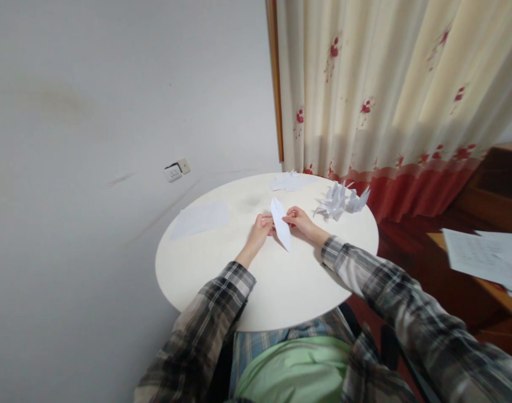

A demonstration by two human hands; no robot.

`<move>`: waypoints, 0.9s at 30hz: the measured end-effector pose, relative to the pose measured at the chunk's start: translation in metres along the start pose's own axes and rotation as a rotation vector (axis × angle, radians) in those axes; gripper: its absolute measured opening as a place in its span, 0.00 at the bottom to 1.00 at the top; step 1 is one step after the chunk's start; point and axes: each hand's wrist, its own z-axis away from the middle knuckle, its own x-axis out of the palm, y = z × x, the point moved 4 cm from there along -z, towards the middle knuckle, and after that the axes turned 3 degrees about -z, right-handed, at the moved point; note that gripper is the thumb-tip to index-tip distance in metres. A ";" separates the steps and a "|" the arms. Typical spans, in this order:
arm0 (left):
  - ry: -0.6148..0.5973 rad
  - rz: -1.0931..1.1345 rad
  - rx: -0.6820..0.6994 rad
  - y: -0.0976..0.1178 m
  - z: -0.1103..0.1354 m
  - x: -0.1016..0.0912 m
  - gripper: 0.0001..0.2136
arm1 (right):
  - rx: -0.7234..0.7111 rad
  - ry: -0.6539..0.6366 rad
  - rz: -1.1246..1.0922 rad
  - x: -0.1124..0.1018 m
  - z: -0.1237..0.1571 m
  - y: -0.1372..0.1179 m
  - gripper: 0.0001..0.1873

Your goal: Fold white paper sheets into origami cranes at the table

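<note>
A folded piece of white paper (pixel 281 224), long and pointed at its lower end, is held up between my two hands just above the table. My left hand (pixel 262 227) grips its left side, with the fingers partly behind the paper. On the other side my right hand (pixel 300 219) pinches the right edge between thumb and fingers. To the right of my right hand stands a pile of folded white paper shapes (pixel 335 200) with pointed tips.
The round white table (pixel 264 296) meets the wall on the left. Flat white sheets (pixel 202 217) lie on its left side, and more paper (pixel 290 181) lies at the back. Behind hangs a flowered curtain (pixel 365 84). Written sheets (pixel 482 254) rest on wooden furniture at right.
</note>
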 end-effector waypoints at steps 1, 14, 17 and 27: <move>-0.016 0.011 0.008 0.001 0.000 0.001 0.14 | 0.004 0.005 -0.004 0.000 0.000 0.000 0.15; -0.130 -0.094 0.053 0.002 0.000 0.005 0.19 | 0.049 -0.006 -0.055 0.000 0.000 0.003 0.13; -0.099 -0.087 0.060 0.003 0.000 0.004 0.16 | 0.056 -0.024 -0.064 0.002 0.000 0.004 0.14; 0.037 -0.077 0.066 -0.001 -0.002 -0.004 0.05 | 0.030 -0.106 0.048 0.007 0.006 -0.004 0.10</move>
